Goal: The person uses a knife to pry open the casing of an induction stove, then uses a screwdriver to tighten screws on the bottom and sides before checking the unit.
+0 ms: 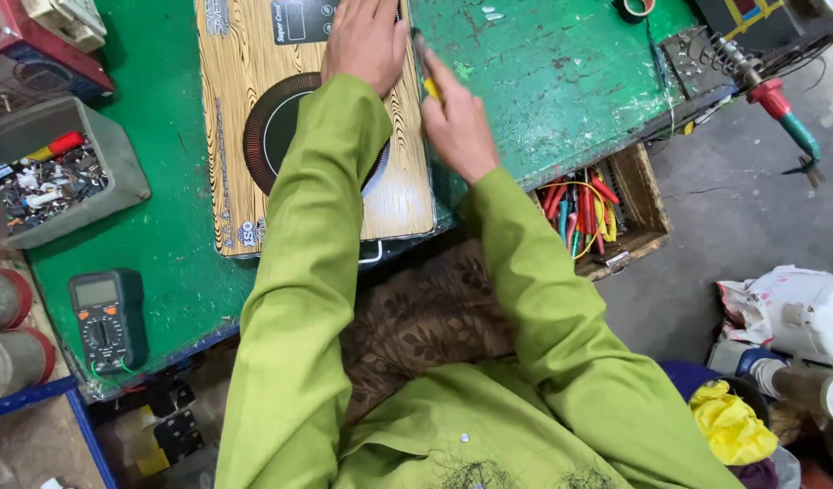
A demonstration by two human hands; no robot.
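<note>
A wood-patterned induction cooktop (244, 100) with a dark round ring lies on the green workbench (561, 72). My left hand (367, 41) rests flat on the cooktop's top, near its black control panel. My right hand (457, 122) is at the cooktop's right edge, closed around a yellow-handled screwdriver (427, 77) whose shaft points up along that edge. Both arms wear green sleeves.
A grey bin of small parts (54, 172) and a green multimeter (109, 319) sit at the left. A wooden drawer of coloured wires and tools (607, 213) hangs open under the bench. A soldering iron (779, 113) sticks out at the right; tape roll (636, 7) at top.
</note>
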